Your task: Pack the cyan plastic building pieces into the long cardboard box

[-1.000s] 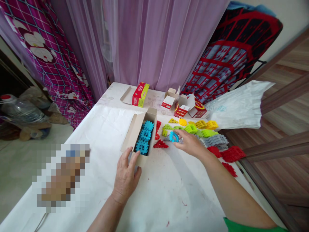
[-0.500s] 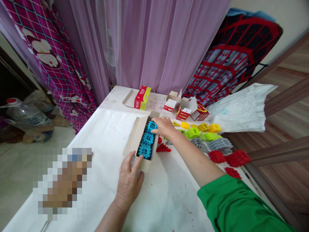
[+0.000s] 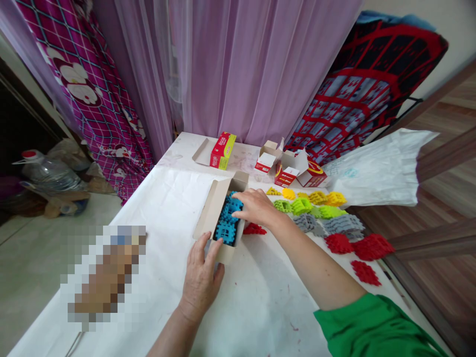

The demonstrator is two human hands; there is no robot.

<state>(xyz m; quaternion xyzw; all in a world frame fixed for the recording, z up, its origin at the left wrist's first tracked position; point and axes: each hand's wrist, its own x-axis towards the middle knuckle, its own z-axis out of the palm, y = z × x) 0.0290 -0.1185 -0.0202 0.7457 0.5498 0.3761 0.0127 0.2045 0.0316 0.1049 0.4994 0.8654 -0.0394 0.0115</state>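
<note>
An open cardboard box lies lengthwise on the white-covered table, its long lid flap folded out to the left. Blue toy building pieces, square with notched edges and small windows, lie in a row inside it. My right hand reaches over the box from the right, thumb and fingers closed around a blue building piece near the far end. At the near end, my left hand holds the box, fingertips on its rim and flap. Beside the box's right wall, a red piece is partly covered by my right arm.
Yellow pieces, lime-green pieces, grey pieces and red pieces lie in rows at the right. Behind them stand opened small boxes and a white bag. A red-and-green box sits at the back.
My right hand has moved slightly nearer along the row, now over the middle of the blue pieces. My left hand stays at the near end. The view has shifted slightly.
</note>
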